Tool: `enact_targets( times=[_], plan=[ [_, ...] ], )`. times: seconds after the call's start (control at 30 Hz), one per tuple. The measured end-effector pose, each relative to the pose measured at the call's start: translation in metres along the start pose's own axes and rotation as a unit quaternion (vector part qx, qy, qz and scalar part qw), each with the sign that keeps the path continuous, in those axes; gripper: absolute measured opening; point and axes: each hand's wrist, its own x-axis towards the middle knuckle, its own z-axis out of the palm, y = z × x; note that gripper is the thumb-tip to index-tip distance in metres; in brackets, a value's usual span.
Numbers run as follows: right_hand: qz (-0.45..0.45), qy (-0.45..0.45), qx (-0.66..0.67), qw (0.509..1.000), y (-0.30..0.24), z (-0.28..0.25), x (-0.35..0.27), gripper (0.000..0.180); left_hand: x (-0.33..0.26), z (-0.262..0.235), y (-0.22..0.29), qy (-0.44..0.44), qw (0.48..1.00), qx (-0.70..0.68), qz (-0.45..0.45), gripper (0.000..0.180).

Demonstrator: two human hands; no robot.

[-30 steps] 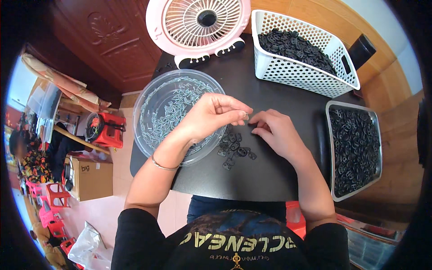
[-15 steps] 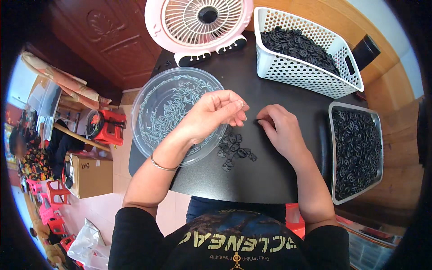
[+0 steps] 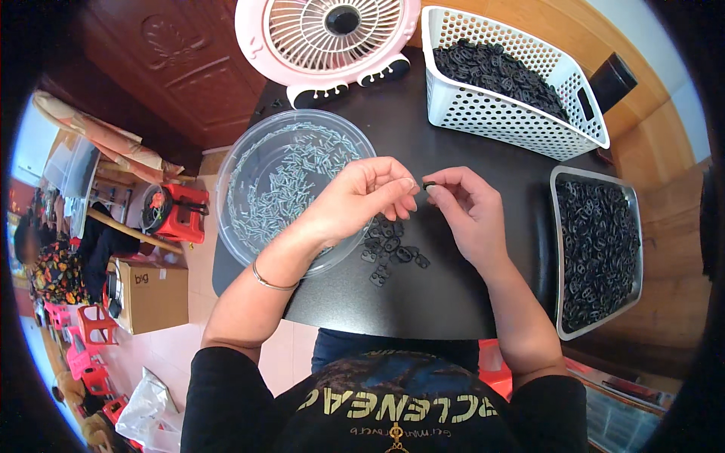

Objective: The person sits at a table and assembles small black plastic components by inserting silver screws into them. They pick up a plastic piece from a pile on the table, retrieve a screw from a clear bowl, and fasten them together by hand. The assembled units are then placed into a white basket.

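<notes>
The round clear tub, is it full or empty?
Neither: the round clear tub is partly filled. Small silvery pins lie scattered inside, with bare bottom showing between them.

Pink fan point(image 3: 330, 34): cut off at 12 o'clock
Clear bowl point(image 3: 260, 164): partly hidden toward 4 o'clock by left hand point(image 3: 356, 198)
Dark piece point(image 3: 429, 184) in right hand point(image 3: 477, 215): shape too small to tell

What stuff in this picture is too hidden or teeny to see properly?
All in the head view:
Anything in the left hand: too small to tell, with fingers in the way.
Black part: mostly covered by the right hand.
Pink fan: top cut off by the upper edge.
Clear tub: right side partly hidden behind the left hand.
</notes>
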Motion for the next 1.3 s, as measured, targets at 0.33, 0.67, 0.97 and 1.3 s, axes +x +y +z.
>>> enact_targets(
  times=[0.33,0.67,0.97,1.3],
  plan=[
    [-0.03,0.023,0.009,0.999,0.0,0.001,-0.002,0.014,-0.001,0.002,0.0,0.014,0.999,0.035,0.002,0.015],
    [-0.038,0.025,-0.016,0.999,-0.001,0.002,-0.002,0.013,-0.001,0.001,-0.001,0.027,0.998,0.055,0.003,0.011],
    [-0.041,0.019,-0.006,0.999,-0.003,0.004,-0.002,0.013,0.0,0.005,-0.007,0.085,0.986,0.121,0.074,0.006],
    [0.035,-0.029,0.122,0.991,-0.006,-0.001,-0.002,0.01,-0.003,0.011,-0.003,0.112,0.984,0.091,0.105,0.008]
  ],
)
